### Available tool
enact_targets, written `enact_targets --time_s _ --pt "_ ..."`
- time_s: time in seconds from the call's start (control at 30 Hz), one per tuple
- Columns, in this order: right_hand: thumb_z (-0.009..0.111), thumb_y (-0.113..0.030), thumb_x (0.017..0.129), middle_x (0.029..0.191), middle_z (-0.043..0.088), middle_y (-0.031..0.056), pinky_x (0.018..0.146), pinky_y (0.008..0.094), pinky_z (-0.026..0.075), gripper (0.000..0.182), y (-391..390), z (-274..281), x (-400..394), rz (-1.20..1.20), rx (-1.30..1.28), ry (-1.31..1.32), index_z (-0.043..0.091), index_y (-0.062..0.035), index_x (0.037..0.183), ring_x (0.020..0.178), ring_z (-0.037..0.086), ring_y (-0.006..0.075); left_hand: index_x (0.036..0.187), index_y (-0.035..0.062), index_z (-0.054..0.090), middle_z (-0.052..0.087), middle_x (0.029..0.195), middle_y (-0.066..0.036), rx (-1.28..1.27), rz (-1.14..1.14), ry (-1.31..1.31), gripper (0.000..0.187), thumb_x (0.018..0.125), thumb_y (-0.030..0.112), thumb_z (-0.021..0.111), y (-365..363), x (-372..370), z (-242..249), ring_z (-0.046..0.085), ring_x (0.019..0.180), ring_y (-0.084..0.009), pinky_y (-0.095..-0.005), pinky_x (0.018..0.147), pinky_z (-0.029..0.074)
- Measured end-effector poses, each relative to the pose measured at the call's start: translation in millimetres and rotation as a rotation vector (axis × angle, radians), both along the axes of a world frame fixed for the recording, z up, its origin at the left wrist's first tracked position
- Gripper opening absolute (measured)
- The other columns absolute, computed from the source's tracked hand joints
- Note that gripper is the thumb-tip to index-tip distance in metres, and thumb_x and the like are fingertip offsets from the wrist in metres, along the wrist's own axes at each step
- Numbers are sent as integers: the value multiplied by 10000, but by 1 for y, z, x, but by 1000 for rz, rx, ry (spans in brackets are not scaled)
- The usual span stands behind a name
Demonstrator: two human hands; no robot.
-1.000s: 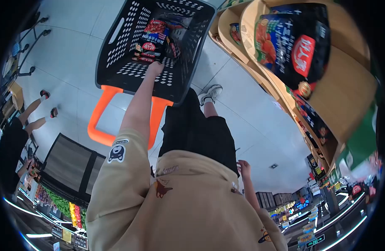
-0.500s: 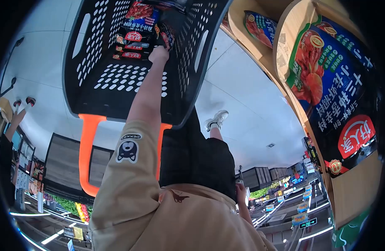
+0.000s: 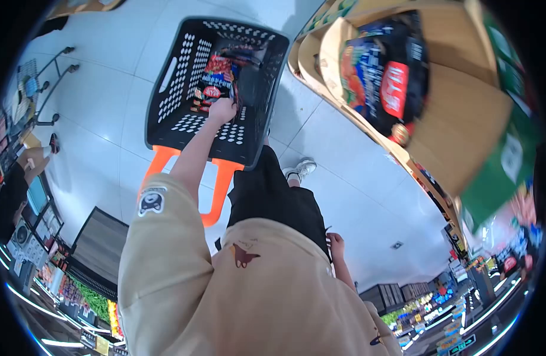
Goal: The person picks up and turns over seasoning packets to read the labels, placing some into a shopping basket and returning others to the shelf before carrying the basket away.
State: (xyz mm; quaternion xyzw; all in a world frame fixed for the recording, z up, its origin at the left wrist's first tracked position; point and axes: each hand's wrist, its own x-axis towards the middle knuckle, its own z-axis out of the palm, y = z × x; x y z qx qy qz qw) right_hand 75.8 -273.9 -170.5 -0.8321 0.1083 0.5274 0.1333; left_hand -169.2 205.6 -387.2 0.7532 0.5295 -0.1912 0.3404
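Observation:
A black rolling shopping basket with an orange pull handle stands in front of my legs. My left hand reaches down inside it, fingers closed round the lower edge of a dark seasoning packet. Beside that hand, several stacked crayfish seasoning packets, red, blue and black, rest in the basket. More dark packaging lies at its far end. By my right hip hangs my right hand, its fingers curled; whatever they may hold is hidden.
On the right stands a cardboard display with similar crayfish seasoning packets and a green panel. A person's leg and a wheeled metal cart are at the left. Pale tiled floor surrounds the basket.
The basket now looks smaller and farther below me, and more of the floor shows. My left hand stays inside at the packets. The display has shifted in view, revealing its green panel.

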Motion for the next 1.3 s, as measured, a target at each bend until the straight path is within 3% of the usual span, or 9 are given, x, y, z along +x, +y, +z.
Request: enact_targets --time_s 0.3,0.43,0.53,0.57,0.63,0.7,0.83,0.93,1.3 --pt "436 -168 811 848 588 38 627 232 423 194 23 -41 53 97 489 -23 554 -52 912 736 542 114 639 -34 536 530 588 -185 -4 -91 -493 251 698 209 514 -23 60 227 547 563 -270 -351 517 399" --pt "493 -113 783 831 583 32 649 220 414 167 61 -33 82 252 856 -177 543 -25 916 729 527 106 588 5 511 433 476 11 -299 22 -704 216 734 164 515 -53 88 334 412 450 -50 -212 428 329" --pt "552 -131 745 939 555 69 716 275 413 281 107 34 96 387 999 -272 502 -40 1005 847 512 152 595 34 517 434 483 51 -322 108 -870 193 721 176 544 -79 98 393 411 437 -31 -159 401 304" --pt "572 -146 737 1016 532 79 746 288 407 347 117 59 99 406 1030 -265 474 -56 1057 922 494 168 674 24 539 452 497 27 -337 13 -959 117 695 139 548 -80 99 403 448 451 -64 -181 431 345" --pt "616 -180 711 1142 455 81 807 311 386 527 130 87 110 421 1162 -237 370 -98 1170 1051 425 202 728 2 528 522 590 -33 -433 332 -1379 128 647 102 530 -123 124 453 514 526 -116 -226 528 421" --pt "661 -231 669 1176 425 85 856 331 361 687 139 107 117 271 1369 -23 282 -114 1231 1093 395 224 786 -33 530 580 756 -113 -838 358 -1646 225 621 116 502 -143 140 481 566 648 -162 -267 660 452" --pt "687 -344 631 1203 388 88 882 307 335 819 139 142 118 190 1628 237 226 -65 1247 1097 389 185 991 -39 493 587 886 -158 -1159 475 -1717 409 725 262 418 -148 174 476 575 810 -206 -292 784 435" --pt "640 -159 671 1155 435 115 889 317 349 666 121 144 121 149 1625 725 279 18 1202 1058 437 199 996 -38 491 586 889 -159 -1326 487 -1681 411 730 266 414 -153 200 458 574 811 -212 -298 783 437" --pt "601 -38 666 1127 459 109 869 326 370 610 77 150 95 -124 1545 453 296 3 1192 1033 457 199 1013 -37 482 580 901 -162 -1546 475 -1628 422 750 282 398 -174 245 430 570 817 -234 -320 779 441"
